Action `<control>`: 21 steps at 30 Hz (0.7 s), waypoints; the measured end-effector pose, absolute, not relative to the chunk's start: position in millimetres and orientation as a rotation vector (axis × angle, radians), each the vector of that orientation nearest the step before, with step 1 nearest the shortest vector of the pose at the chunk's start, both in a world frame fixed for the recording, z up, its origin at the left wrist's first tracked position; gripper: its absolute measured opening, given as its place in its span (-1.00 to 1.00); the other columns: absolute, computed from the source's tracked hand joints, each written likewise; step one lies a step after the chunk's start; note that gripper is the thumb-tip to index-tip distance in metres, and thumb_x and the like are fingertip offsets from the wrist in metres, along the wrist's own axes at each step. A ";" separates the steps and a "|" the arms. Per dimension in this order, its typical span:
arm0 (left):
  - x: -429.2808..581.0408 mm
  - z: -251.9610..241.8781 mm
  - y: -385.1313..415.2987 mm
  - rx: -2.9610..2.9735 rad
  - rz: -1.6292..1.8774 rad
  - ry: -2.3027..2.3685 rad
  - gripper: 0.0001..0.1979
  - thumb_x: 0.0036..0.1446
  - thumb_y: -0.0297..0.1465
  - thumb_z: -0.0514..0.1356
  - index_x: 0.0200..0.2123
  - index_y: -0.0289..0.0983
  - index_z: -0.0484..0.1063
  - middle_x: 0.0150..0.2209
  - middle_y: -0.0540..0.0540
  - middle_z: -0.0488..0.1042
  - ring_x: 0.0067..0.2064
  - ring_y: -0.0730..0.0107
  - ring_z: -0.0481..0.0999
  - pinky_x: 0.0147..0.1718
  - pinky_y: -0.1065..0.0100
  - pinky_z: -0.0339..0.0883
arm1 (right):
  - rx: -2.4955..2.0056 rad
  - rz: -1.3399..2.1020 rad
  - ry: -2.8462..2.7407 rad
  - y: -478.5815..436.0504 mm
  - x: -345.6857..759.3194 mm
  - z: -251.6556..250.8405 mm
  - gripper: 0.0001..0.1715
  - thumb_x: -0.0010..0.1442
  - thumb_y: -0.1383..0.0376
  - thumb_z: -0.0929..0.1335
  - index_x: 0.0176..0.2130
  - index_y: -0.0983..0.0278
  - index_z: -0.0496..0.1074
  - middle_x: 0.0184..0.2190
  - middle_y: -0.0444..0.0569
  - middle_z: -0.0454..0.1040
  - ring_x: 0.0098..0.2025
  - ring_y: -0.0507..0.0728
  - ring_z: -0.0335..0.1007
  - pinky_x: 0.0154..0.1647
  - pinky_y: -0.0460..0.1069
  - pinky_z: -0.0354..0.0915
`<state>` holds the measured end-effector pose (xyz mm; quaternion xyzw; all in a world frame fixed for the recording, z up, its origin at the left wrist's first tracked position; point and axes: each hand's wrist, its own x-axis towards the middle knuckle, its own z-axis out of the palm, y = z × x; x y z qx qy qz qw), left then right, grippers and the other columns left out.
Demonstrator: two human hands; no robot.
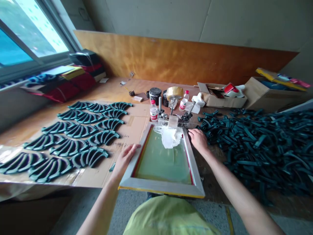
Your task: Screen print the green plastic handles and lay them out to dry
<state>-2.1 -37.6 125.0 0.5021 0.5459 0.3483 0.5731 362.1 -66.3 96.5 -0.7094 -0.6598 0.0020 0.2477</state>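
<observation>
- My left fingers [133,148] lie spread apart on the left rail of the frame, and they clamp nothing.
- My right fingers [193,135] are close together over the right rail, near its far corner. From this view I cannot tell if they clamp the rail or only rest on it.
- Between my hands lies the metal screen-printing frame [161,186], flat on the wooden surface [117,89], with its near rail in front of my chest.
- Inside the frame is a green mesh [160,163], and a white patch [168,137] covers its far part.
- Two hinge clamps [160,112] [187,115] stand just behind the far rail.
- Behind these clamps are a black jar [155,95], a roll of tape [174,93] and a small plastic bottle [184,101].
- Left of the frame, dark green curved pieces [80,130] lie in neat rows on a cardboard sheet [132,130].
- Right of the frame, very near my right hand, many similar dark green pieces make a loose pile [256,147].
- Farther back on the right is an open cardboard box [220,101].
</observation>
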 end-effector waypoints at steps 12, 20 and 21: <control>-2.4 37.4 -50.7 1.149 0.680 1.371 -0.23 0.02 0.02 0.24 0.22 -0.26 0.31 -0.41 -0.02 0.53 -0.30 0.24 0.54 -0.32 0.35 0.38 | -1.982 0.178 -2.259 -16.7 298.2 102.3 -0.91 0.15 0.39 0.39 -0.26 0.32 0.48 -0.28 0.08 0.53 -0.18 0.20 0.40 -0.15 0.02 0.27; -2.1 37.3 -52.0 1.105 0.691 1.373 -0.25 -0.01 0.01 0.26 0.19 -0.26 0.33 -0.36 -0.07 0.56 -0.29 0.22 0.55 -0.33 0.34 0.38 | -1.509 0.307 -2.549 -55.7 317.3 110.0 -0.86 0.12 0.44 0.36 -0.37 0.22 0.48 -0.38 -0.08 0.49 -0.26 0.13 0.36 -0.28 -0.04 0.20; -1.5 38.6 -52.4 1.098 0.700 1.372 -0.25 -0.01 0.01 0.27 0.18 -0.26 0.34 -0.36 -0.07 0.57 -0.29 0.22 0.55 -0.33 0.34 0.38 | -1.548 0.287 -2.509 -51.9 317.3 110.5 -0.91 0.12 0.40 0.38 -0.38 0.21 0.48 -0.38 -0.08 0.49 -0.27 0.13 0.36 -0.29 -0.04 0.19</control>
